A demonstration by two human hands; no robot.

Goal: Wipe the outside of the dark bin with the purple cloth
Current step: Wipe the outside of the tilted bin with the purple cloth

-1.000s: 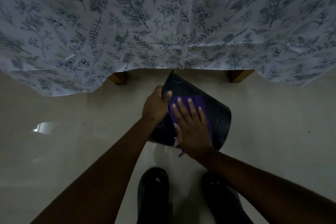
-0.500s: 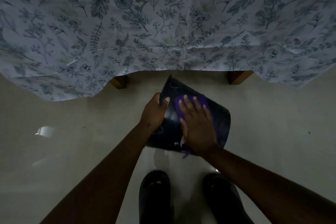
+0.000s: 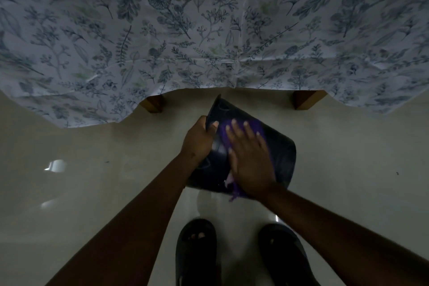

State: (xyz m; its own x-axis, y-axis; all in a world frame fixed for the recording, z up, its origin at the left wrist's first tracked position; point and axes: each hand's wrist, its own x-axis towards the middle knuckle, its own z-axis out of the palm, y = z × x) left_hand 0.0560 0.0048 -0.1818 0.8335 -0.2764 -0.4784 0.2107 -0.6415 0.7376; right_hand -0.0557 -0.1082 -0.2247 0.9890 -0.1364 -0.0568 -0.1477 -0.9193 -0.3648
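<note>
Dark bin [image 3: 282, 155], one only, was held tilted above the pale floor [image 3: 92, 181], just in front of the leaf-printed tablecloth [image 3: 209, 30] and between two wooden table legs [image 3: 153, 104]. From the left, the left hand [image 3: 197, 144] was curled round the bin's rim, thumb over the edge. The right hand [image 3: 250, 160] lay flat with fingers spread, pressing the single purple cloth [image 3: 257, 126] against the bin's outer wall. Two dark sandals [image 3: 196, 253] stood below.
</note>
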